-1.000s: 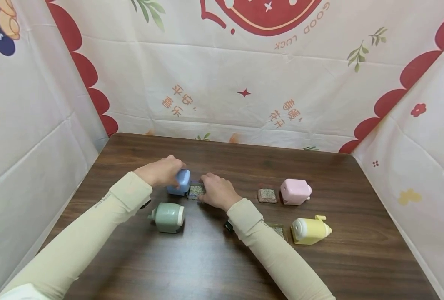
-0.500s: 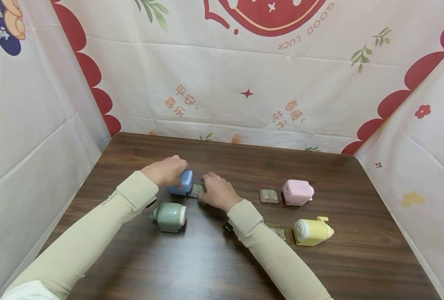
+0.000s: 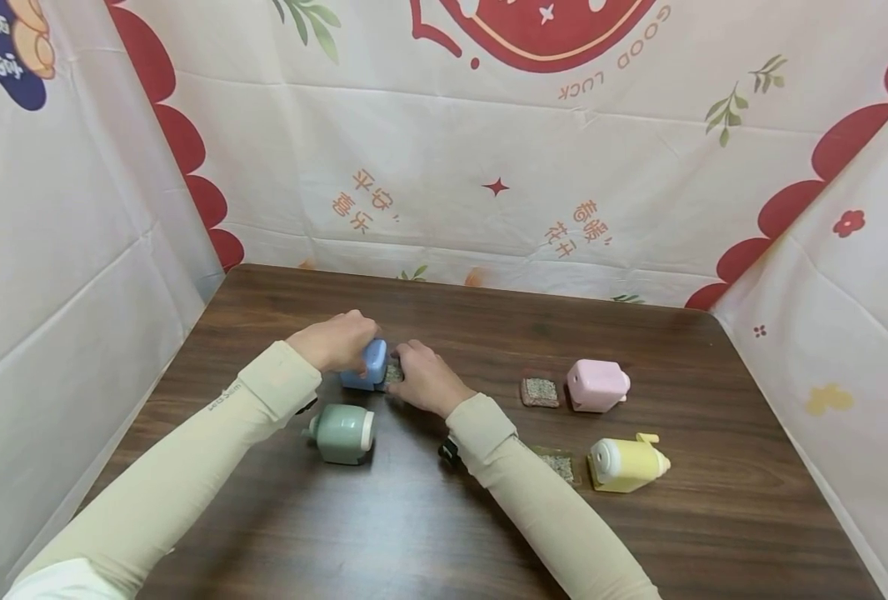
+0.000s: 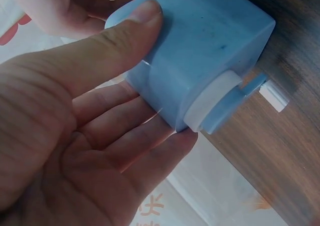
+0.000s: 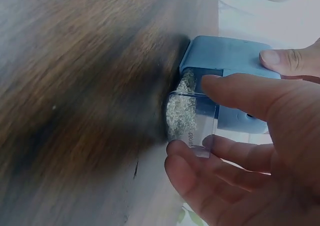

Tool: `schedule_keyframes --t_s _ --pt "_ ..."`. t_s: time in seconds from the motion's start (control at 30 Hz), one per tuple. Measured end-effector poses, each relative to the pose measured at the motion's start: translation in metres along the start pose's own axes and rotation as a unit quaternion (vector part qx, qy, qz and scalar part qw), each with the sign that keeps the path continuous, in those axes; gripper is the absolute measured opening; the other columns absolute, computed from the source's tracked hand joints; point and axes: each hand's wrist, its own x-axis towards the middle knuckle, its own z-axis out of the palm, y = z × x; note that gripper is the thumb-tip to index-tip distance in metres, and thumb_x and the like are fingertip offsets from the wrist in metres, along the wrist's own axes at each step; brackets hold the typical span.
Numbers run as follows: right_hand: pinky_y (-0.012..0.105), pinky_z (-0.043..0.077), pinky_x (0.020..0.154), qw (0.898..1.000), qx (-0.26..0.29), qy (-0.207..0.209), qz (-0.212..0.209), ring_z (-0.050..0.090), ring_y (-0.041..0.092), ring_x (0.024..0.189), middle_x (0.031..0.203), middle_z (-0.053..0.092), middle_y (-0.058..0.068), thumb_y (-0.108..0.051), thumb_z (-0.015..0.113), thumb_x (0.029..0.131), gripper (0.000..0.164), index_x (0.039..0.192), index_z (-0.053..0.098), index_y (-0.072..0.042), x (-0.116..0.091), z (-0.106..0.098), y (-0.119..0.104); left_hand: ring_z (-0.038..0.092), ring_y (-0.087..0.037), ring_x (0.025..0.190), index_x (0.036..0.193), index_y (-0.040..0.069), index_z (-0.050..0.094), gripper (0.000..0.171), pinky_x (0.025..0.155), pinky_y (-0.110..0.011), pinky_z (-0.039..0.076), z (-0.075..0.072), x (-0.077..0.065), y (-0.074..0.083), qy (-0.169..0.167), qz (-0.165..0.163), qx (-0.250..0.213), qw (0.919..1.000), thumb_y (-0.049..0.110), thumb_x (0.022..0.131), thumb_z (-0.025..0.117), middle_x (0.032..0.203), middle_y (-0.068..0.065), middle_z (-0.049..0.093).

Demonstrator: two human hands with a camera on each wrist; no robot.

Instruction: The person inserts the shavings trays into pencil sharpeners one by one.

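My left hand [image 3: 333,342] grips a blue crank pencil sharpener [image 3: 375,360] on the table. In the left wrist view, the thumb presses one side of the blue sharpener [image 4: 200,41] and the fingers lie along the other; its crank handle [image 4: 274,96] faces the table side. A clear shavings drawer [image 5: 182,117], full of pale shavings, is pinched by my right hand [image 3: 431,379]. Seen from the right wrist, the drawer sits partly inside the sharpener's front opening, its outer part sticking out. My right thumb and fingers hold its two sides.
A green sharpener [image 3: 345,433] lies nearer me. To the right are a pink sharpener [image 3: 596,385] with a drawer of shavings [image 3: 540,392] beside it, and a yellow sharpener [image 3: 624,463] beside another filled drawer [image 3: 560,465]. A printed cloth [image 3: 444,150] hangs behind the table.
My right hand has shifted left with the drawer, and less of the drawer shows outside the blue sharpener. The left hand keeps its grip. The head view has shifted slightly.
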Motion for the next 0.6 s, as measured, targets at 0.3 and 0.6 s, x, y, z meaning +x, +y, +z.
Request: schedule_keyframes --t_s 0.3,0.6 --pt "0.038 0.056 0.083 1.000 0.017 0.008 -0.017 0.057 0.019 0.092 0.114 0.059 0.012 -0.024 0.075 0.082 0.051 0.124 0.055 -0.002 0.0057 0.0023 -0.0019 0.061 -0.020 0.078 0.109 -0.001 0.068 0.040 0.069 -0.036 0.057 -0.0019 0.0004 0.0016 -0.005 -0.011 0.000 0.9999 0.011 0.073 0.083 0.097 -0.015 0.069" --pt "0.039 0.055 0.087 0.999 0.010 -0.009 -0.037 0.056 0.020 0.097 0.115 0.059 0.013 -0.024 0.076 0.081 0.056 0.127 0.052 -0.002 0.0056 0.0000 -0.0015 0.061 -0.021 0.080 0.109 -0.001 0.068 0.041 0.071 -0.037 0.058 -0.0015 -0.0001 0.0022 -0.007 -0.019 0.001 0.9998 0.010 0.073 0.083 0.100 -0.017 0.068"
